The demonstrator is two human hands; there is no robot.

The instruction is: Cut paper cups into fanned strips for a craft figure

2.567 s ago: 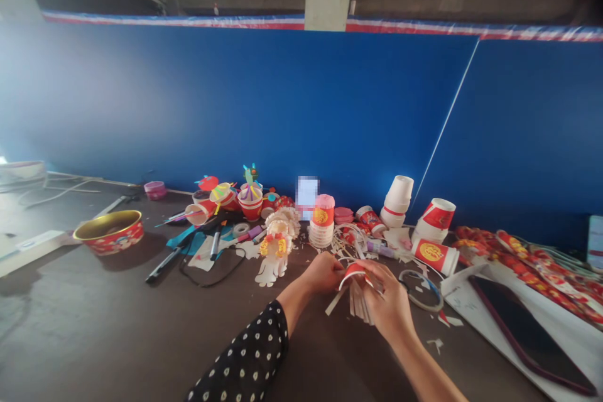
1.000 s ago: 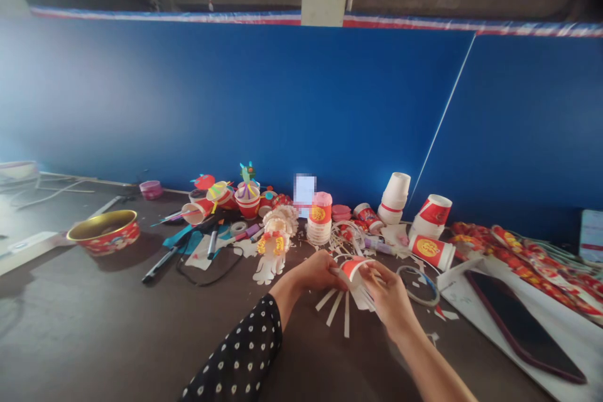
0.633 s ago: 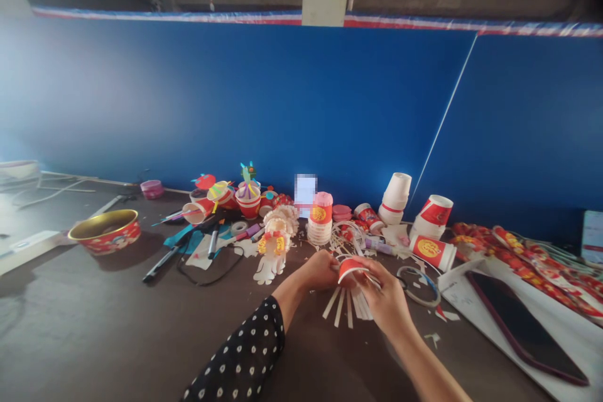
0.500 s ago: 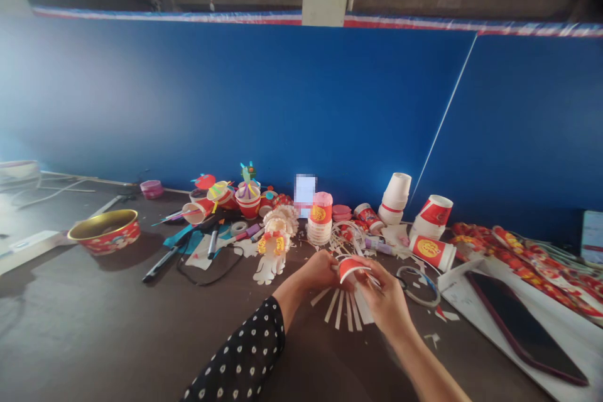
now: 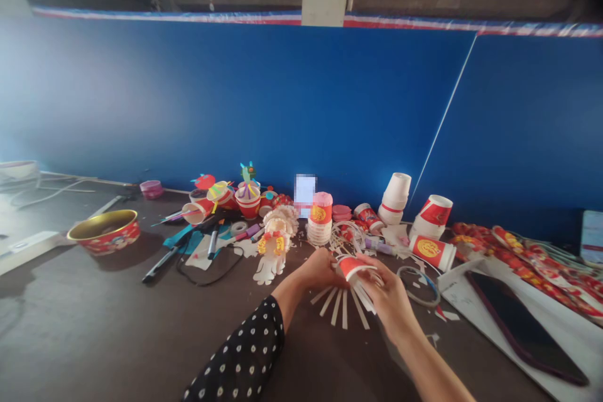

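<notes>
Both hands meet over the dark table, low in the middle of the view. Between them is a small red paper cup (image 5: 351,266) with its base up and its wall cut into white strips (image 5: 342,308) that fan down onto the table. My left hand (image 5: 318,270) grips the cup from the left, fingers curled. My right hand (image 5: 389,298) closes on its right side and the strips there.
Behind the hands lie paper scraps, a stack of cups (image 5: 321,220), white and red cups (image 5: 396,199), decorated craft cups (image 5: 248,199), markers and a tape roll (image 5: 240,227). A red-and-gold bowl (image 5: 103,232) sits left. A dark phone (image 5: 521,326) on white paper lies right. A blue wall stands behind.
The cup has been turned between my hands and its cut strips now splay out wider over the table. Both hands stay in the same spot.
</notes>
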